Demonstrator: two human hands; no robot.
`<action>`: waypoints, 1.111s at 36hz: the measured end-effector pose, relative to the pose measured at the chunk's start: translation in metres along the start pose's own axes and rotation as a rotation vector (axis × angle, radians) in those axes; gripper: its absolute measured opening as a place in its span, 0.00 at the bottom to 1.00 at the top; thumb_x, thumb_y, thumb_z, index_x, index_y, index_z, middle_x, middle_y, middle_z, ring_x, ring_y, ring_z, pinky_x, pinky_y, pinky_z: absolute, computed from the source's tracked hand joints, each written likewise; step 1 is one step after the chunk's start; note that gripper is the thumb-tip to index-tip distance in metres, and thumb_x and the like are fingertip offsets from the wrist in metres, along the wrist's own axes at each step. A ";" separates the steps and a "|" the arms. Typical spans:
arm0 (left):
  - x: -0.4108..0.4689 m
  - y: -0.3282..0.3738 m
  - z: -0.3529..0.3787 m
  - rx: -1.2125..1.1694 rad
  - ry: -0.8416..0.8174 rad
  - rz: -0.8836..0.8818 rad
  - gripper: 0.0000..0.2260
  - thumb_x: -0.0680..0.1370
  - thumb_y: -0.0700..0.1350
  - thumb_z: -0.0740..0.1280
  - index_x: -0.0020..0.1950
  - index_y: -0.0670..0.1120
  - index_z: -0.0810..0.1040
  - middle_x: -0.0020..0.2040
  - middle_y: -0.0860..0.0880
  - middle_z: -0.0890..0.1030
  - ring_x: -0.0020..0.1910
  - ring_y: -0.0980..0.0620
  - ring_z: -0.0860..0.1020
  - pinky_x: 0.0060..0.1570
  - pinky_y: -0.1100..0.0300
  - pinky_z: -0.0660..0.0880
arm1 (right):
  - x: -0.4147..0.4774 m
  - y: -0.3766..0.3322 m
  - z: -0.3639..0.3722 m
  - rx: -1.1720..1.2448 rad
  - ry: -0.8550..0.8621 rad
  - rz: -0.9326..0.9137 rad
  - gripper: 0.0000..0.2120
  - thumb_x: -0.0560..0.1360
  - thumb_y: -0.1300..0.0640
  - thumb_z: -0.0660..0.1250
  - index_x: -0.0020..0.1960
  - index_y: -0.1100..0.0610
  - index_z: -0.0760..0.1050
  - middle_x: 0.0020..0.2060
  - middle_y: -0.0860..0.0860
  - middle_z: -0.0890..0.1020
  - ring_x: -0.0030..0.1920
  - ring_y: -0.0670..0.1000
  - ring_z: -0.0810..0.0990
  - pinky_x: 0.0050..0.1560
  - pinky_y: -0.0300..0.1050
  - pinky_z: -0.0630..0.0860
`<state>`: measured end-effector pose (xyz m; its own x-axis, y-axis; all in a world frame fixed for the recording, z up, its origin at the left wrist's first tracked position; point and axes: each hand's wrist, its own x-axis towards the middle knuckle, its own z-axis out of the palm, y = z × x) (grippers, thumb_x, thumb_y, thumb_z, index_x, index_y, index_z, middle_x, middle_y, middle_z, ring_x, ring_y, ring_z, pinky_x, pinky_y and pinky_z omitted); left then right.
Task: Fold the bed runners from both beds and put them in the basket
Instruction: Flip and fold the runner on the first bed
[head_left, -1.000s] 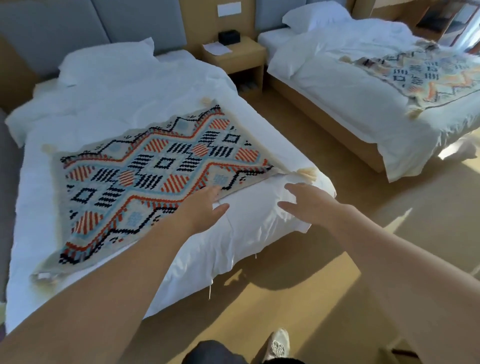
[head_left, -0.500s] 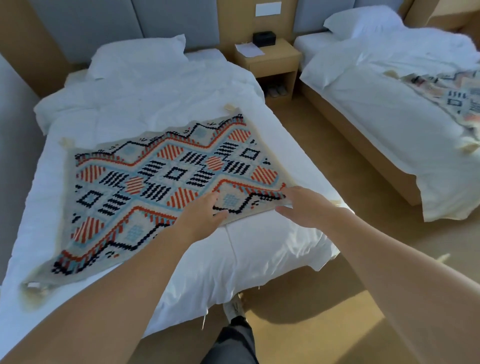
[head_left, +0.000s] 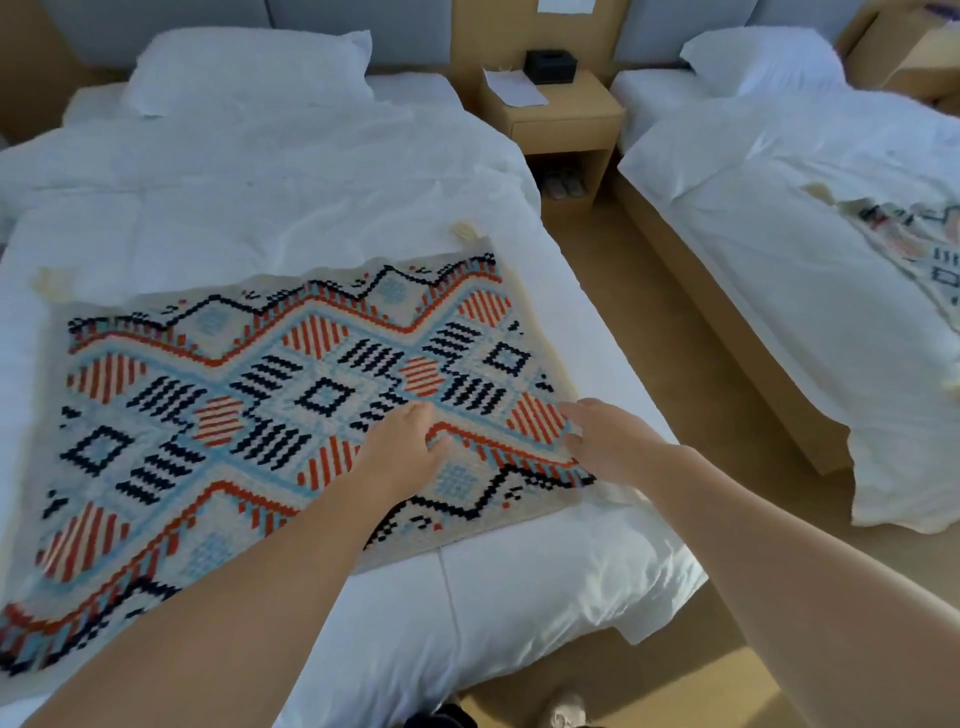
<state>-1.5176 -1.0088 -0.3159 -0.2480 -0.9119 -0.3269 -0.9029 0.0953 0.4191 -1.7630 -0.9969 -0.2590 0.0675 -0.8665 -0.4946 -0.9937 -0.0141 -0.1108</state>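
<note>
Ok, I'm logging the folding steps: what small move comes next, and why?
Probably curl the left hand and right hand round the runner at its right end and lift to begin the fold. It lies flat and unfolded on the bed, and both hands are at that end, gripping nothing yet.

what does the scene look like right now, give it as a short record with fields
task item: patterned bed runner spread flat and unfolded on the near bed
left: left hand rests on the runner, fingers straight
right: right hand open at the runner's right edge
other item: second runner lies on the far bed
between beds: nightstand
basket: not in view
</note>
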 end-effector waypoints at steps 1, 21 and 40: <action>0.005 -0.001 0.000 0.006 -0.008 -0.008 0.27 0.81 0.56 0.55 0.76 0.43 0.58 0.76 0.45 0.61 0.74 0.48 0.60 0.71 0.52 0.58 | 0.007 0.000 -0.001 -0.010 -0.003 -0.008 0.21 0.81 0.53 0.55 0.74 0.53 0.61 0.66 0.53 0.72 0.64 0.56 0.73 0.62 0.52 0.73; 0.244 -0.059 0.120 0.205 -0.105 -0.259 0.30 0.81 0.60 0.45 0.78 0.48 0.41 0.78 0.47 0.39 0.77 0.48 0.38 0.75 0.46 0.42 | 0.321 0.041 0.099 -0.172 -0.115 -0.250 0.32 0.81 0.42 0.49 0.78 0.54 0.42 0.78 0.55 0.43 0.77 0.56 0.44 0.75 0.52 0.48; 0.409 -0.138 0.205 0.269 0.212 -0.379 0.32 0.76 0.65 0.35 0.74 0.52 0.30 0.76 0.47 0.32 0.75 0.44 0.32 0.72 0.41 0.34 | 0.538 0.062 0.124 -0.279 0.165 -0.442 0.38 0.76 0.33 0.35 0.76 0.56 0.33 0.75 0.54 0.33 0.74 0.53 0.31 0.74 0.51 0.34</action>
<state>-1.5660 -1.3133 -0.6814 0.1663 -0.9606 -0.2228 -0.9809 -0.1842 0.0621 -1.7772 -1.4017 -0.6388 0.4918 -0.8143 -0.3082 -0.8611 -0.5073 -0.0339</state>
